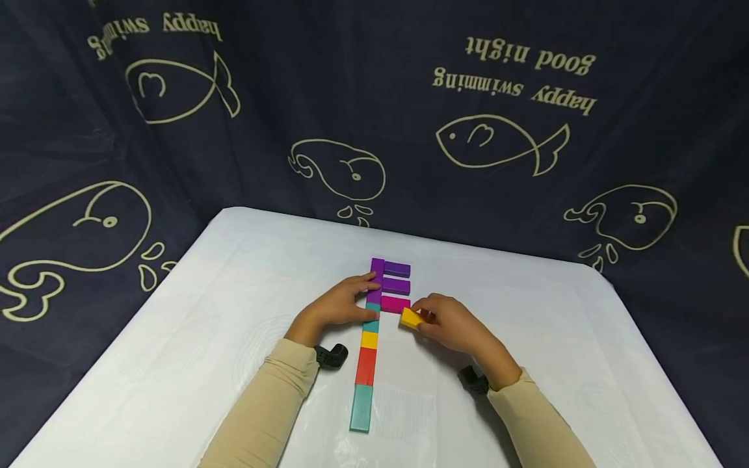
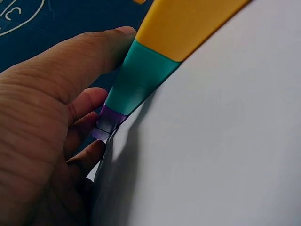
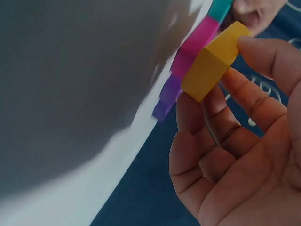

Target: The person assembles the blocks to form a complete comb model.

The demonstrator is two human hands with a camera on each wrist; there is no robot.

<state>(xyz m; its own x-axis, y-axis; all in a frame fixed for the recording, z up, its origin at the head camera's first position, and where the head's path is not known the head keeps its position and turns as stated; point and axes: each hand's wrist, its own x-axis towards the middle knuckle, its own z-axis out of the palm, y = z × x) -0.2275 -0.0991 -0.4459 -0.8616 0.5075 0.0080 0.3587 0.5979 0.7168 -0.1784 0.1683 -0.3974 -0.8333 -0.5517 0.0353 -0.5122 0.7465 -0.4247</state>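
Note:
My right hand point(image 1: 453, 323) pinches a yellow block point(image 1: 410, 318) between thumb and fingertips, beside the near end of a magenta block point(image 1: 395, 304). In the right wrist view the held yellow block point(image 3: 207, 70) overlaps the magenta one point(image 3: 195, 47). My left hand point(image 1: 338, 304) rests along the left side of a straight row of blocks, thumb at a teal block point(image 1: 370, 327) and fingers at a purple block point(image 1: 374, 296). Its fingers are loosely bent, touching the row's side in the left wrist view. Closer in, the row continues with yellow point(image 1: 369, 340), red point(image 1: 366, 366) and pale teal point(image 1: 361, 408) blocks.
Two purple blocks, a farther one point(image 1: 397, 269) and a nearer one point(image 1: 396, 286), jut rightward from the row beyond the magenta block. Everything lies on a white-covered table point(image 1: 497, 286). A dark curtain point(image 1: 404, 91) with fish and whale drawings hangs behind it.

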